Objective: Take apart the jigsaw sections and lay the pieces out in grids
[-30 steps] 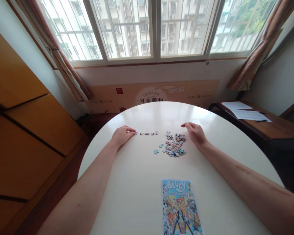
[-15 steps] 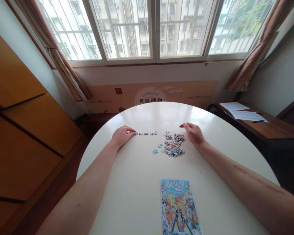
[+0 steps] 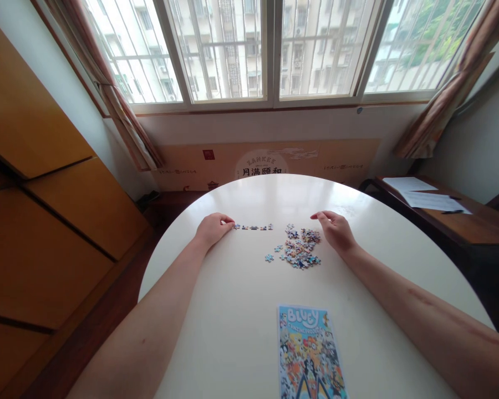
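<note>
A short row of jigsaw puzzle pieces (image 3: pixel 254 228) lies across the far half of the white table. At its left end my left hand (image 3: pixel 213 229) is closed, thumb and fingertips pinching the end puzzle piece (image 3: pixel 237 226). My right hand (image 3: pixel 336 228) is at the right of a loose heap of puzzle pieces (image 3: pixel 301 256), fingers curled together and pointing left. Whatever it holds, if anything, is too small to make out. A few single pieces, such as a light blue puzzle piece (image 3: pixel 269 258), lie left of the heap.
A colourful Bluey picture sheet (image 3: pixel 310 349) lies on the round white table (image 3: pixel 233 310) nearest me. To the right, papers (image 3: pixel 430 200) and a dark pen rest on a brown desk (image 3: pixel 488 224). Wooden cabinets (image 3: pixel 66 221) stand at the left, a barred window (image 3: pixel 270 55) ahead.
The whole view has shifted slightly, so everything appears a little further right. Both hands keep nearly the same places beside the row and the heap.
</note>
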### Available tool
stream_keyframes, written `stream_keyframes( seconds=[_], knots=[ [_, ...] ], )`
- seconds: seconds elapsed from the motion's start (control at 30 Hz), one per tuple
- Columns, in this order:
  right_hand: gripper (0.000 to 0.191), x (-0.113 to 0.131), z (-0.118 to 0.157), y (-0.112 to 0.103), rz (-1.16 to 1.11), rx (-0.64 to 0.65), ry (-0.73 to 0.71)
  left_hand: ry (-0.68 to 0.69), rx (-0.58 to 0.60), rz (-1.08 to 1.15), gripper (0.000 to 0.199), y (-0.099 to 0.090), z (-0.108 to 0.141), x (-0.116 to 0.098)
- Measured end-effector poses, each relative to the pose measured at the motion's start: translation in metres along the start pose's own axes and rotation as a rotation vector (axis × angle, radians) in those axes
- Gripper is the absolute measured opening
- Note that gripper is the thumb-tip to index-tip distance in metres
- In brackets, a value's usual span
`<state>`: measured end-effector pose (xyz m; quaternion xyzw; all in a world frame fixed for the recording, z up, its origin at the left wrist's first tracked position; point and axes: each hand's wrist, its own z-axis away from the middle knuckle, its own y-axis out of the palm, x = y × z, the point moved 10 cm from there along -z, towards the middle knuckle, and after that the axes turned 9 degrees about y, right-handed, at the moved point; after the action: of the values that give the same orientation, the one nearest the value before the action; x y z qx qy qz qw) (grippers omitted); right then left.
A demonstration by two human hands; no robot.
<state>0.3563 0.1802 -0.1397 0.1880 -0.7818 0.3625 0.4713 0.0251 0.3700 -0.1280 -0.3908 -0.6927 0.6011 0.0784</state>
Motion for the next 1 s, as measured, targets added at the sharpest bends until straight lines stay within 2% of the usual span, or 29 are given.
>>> stream_keyframes(
  seconds=[0.23,0.4,0.5,0.57,0.67,0.73,0.83,1.0],
  knots=[
    [0.037,0.007,0.001,-0.004,0.030,-0.004,-0.050,-0.033,0.023,-0.031,0.024,0.002,-0.001,0.000],
    [0.032,0.037,0.016,0.011,0.195,0.100,-0.284,0.017,-0.058,-0.004,0.022,-0.005,-0.003,-0.008],
    [0.029,0.054,0.032,0.028,0.274,0.218,-0.442,0.115,-0.142,-0.035,0.023,-0.016,0.000,-0.035],
    [0.028,0.059,0.040,0.038,0.330,0.282,-0.512,0.218,-0.118,-0.045,0.025,-0.014,0.005,-0.065],
    [0.030,0.059,0.046,0.047,0.391,0.331,-0.545,0.437,0.084,0.017,0.025,0.009,0.018,-0.114],
    [0.031,0.056,0.047,0.051,0.428,0.352,-0.538,0.529,0.187,0.031,0.023,0.025,0.027,-0.136],
    [0.033,0.053,0.049,0.056,0.479,0.389,-0.517,0.583,0.232,0.014,0.023,0.037,0.034,-0.149],
    [0.036,0.058,0.061,0.066,0.477,0.519,-0.538,0.573,0.210,-0.008,0.025,0.039,0.032,-0.150]
  ],
)
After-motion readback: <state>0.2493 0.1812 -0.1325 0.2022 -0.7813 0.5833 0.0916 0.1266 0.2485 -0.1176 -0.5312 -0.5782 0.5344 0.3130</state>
